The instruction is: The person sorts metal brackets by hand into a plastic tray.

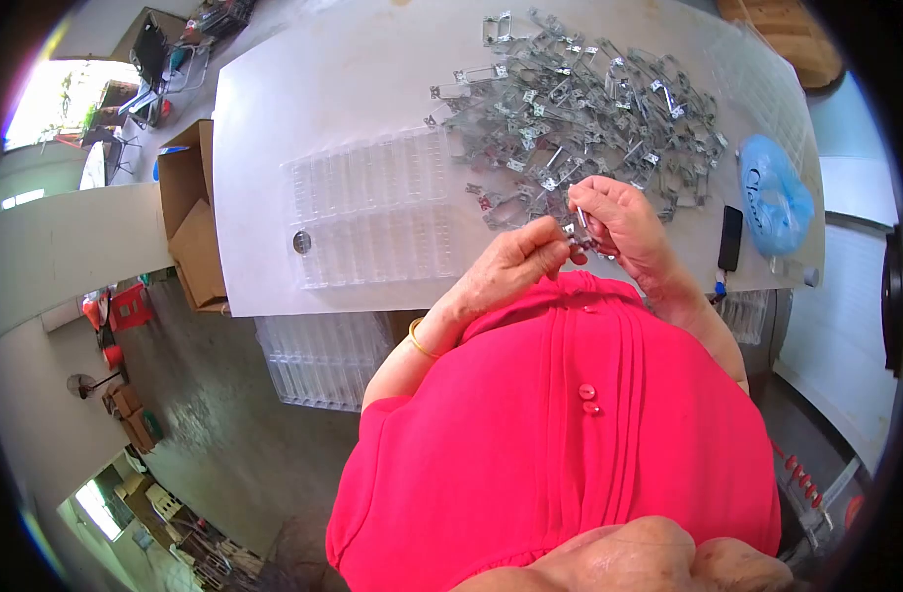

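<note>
My left hand (515, 261) and my right hand (624, 222) are close together at the table's near edge, in front of my chest. Between them is a small shiny metal bracket (577, 235), pinched by the fingertips of both. Its far end rests against my right thumb and forefinger; the fingers partly cover it. Just beyond my hands spreads a large heap of similar metal brackets (589, 109). To the left lies a clear plastic tray (372, 212) with rows of narrow compartments. A small round dark disc (301, 242) sits on its left side.
On the white table (303, 89), a blue plastic bag (772, 197) and a black phone (730, 239) lie at the right. More clear trays (323, 360) are stacked below the near edge. A cardboard box (190, 217) stands beyond the left edge.
</note>
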The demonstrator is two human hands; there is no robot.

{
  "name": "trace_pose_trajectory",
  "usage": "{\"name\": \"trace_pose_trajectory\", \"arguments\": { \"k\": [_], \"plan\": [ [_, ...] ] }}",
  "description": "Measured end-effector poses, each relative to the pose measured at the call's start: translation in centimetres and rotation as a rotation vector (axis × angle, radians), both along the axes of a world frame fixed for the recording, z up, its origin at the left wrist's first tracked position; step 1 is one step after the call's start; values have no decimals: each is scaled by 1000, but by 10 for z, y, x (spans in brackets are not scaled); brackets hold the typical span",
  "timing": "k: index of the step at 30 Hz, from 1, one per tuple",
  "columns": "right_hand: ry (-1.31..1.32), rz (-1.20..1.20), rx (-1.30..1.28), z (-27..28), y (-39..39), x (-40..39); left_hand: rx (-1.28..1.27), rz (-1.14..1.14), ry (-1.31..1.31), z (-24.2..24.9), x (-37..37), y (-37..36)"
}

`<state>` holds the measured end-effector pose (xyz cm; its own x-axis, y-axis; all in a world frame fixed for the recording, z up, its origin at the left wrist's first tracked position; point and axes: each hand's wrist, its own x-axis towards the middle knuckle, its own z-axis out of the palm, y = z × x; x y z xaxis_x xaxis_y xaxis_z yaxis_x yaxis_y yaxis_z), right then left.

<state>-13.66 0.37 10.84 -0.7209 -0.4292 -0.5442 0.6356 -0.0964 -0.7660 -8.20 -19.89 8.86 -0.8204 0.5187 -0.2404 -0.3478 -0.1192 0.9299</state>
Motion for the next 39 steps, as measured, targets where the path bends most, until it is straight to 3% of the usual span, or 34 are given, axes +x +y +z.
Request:
{"name": "trace_pose_trajectory", "arguments": {
  "k": [1, 3, 5, 6, 7, 10, 17, 20, 25, 39],
  "plan": [
    [-3, -6, 3, -2, 3, -1, -110, -69, 160, -1, 0, 2],
    [-27, -53, -71, -8, 9, -4, -47, -63, 141, 0, 3, 7],
    [34, -190, -16, -1, 5, -6, 410, 117, -357, 9, 4, 8],
    [94, -325, 38, 4, 3, -7, 493, 174, -415, 5, 3, 8],
    [90, -320, 36, 10, 6, -6, 491, 181, -416, 4, 1, 6],
    [144, 13, 111, 26, 16, 5, 652, 233, -510, -4, -4, 3],
    [176, 76, 117, 36, 3, 24, 617, 248, -426, -12, -5, 1],
    [172, 99, 136, 36, 2, 24, 498, 270, -385, -5, -2, 1],
    [160, 118, 181, 37, 1, 25, 229, 289, -95, -6, 5, 4],
    [119, 135, 191, 37, 9, 28, 140, 269, -48, -5, 9, 5]
  ]
}}
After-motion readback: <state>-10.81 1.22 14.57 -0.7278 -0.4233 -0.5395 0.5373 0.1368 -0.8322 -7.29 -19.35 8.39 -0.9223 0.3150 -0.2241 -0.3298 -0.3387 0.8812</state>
